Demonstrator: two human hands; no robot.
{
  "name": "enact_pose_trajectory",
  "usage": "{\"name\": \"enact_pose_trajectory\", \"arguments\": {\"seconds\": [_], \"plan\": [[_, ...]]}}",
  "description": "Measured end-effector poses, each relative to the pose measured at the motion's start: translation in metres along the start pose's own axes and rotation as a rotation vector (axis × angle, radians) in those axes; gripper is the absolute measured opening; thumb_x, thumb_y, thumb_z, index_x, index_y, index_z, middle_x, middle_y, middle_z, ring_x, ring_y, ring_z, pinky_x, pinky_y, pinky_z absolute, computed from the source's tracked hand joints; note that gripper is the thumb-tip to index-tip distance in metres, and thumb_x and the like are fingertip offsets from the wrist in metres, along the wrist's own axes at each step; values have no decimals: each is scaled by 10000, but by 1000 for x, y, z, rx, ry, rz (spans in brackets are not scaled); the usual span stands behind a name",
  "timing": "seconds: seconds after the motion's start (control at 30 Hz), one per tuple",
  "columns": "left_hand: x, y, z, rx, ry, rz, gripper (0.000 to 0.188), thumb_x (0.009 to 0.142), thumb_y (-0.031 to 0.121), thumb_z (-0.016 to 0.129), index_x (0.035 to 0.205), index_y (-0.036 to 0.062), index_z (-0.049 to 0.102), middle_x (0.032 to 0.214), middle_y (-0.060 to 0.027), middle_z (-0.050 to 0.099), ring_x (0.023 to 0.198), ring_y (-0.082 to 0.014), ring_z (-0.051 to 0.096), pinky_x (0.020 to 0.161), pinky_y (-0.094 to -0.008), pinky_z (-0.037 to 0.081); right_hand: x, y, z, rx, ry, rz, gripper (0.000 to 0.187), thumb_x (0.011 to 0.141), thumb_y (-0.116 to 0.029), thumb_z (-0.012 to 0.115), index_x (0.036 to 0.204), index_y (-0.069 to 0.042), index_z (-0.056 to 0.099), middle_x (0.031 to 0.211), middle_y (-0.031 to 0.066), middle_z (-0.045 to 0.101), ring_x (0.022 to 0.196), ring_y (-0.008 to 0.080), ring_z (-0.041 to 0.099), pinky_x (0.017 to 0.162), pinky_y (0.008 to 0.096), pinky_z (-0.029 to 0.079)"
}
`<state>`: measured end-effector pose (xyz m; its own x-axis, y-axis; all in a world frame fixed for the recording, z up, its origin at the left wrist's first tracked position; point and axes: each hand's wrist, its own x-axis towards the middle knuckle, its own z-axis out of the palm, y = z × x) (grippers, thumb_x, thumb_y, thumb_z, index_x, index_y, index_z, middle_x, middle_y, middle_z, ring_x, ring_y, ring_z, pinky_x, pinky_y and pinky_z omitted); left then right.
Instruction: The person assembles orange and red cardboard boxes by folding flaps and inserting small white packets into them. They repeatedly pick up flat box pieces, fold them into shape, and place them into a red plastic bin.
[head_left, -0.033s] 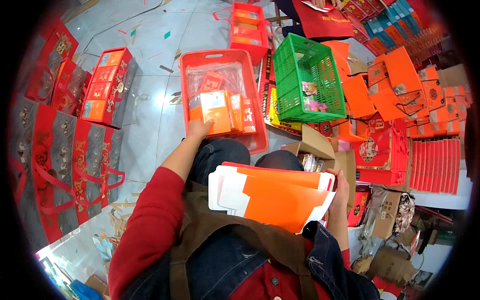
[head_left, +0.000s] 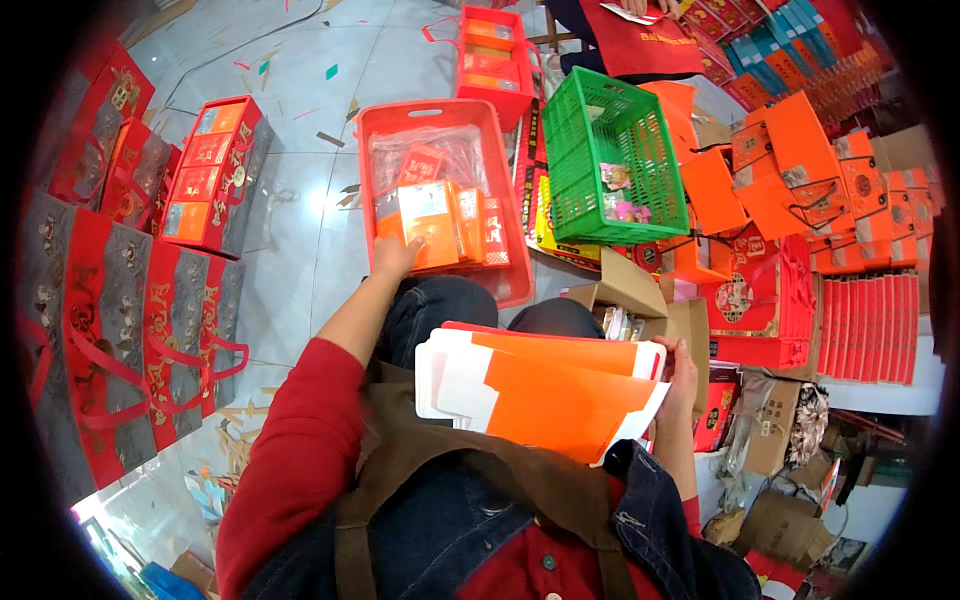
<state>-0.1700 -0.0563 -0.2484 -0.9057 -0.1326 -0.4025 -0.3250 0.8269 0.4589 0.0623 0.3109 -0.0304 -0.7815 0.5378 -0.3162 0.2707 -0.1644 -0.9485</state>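
Note:
Flat orange-and-white card box blanks (head_left: 560, 395), with a red edge showing behind them, lie in a stack over my lap. My right hand (head_left: 680, 385) grips this stack at its right end. My left arm reaches forward to the red plastic basket (head_left: 515, 160). There my left hand (head_left: 397, 257) is closed at the near left corner of an orange box (head_left: 432, 240), its thumb on the box; some fingers are hidden. Several more orange and red boxes lie beside it, over clear plastic film (head_left: 425, 142).
A green crate (head_left: 570, 150) stands right of the basket, a red carton of small boxes (head_left: 497, 60) beyond it. Grey-and-red gift bags (head_left: 130, 330) line the left. Orange bags (head_left: 810, 150) and an open cardboard box (head_left: 680, 325) are on the right. Another person's hand (head_left: 668, 8) shows at the top.

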Motion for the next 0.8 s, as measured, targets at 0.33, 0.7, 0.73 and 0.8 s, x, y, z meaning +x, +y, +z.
{"name": "enact_pose_trajectory", "arguments": {"seconds": [0.33, 0.7, 0.73, 0.8], "plan": [[-187, 46, -157, -349, -221, 844, 446, 847, 265, 627, 1199, 10, 529, 1143, -158, 585, 1061, -287, 557, 902, -348, 436, -6, 25, 63, 2, -200, 82, 202, 917, -97, 497, 1073, 16, 554, 951, 80, 624, 823, 138, 604, 721, 278, 498], [-250, 58, -133, 75, -92, 851, 463, 733, 188, 707, 1143, 46, 544, 1148, -136, 547, 1054, -322, 512, 915, -395, 396, 22, 53, 89, 242, -511, 346, 197, 910, -137, 543, 995, 28, 608, 879, 101, 661, 711, 137, 637, 655, 271, 528], [-254, 58, -131, 57, -112, 817, 499, 742, 195, 702, 1182, 39, 525, 1164, -144, 539, 1068, -327, 500, 931, -405, 373, 24, 54, 87, 264, -531, 381, 200, 909, -141, 544, 994, 28, 608, 882, 106, 662, 713, 143, 640, 662, 276, 531], [-259, 51, -117, 98, -7, 818, 541, 756, 226, 696, 1221, 32, 497, 1137, -150, 534, 1050, -326, 490, 898, -410, 373, 23, 52, 82, 340, -568, 418, 194, 898, -143, 557, 982, 23, 612, 889, 111, 664, 747, 161, 646, 694, 295, 539]]}}
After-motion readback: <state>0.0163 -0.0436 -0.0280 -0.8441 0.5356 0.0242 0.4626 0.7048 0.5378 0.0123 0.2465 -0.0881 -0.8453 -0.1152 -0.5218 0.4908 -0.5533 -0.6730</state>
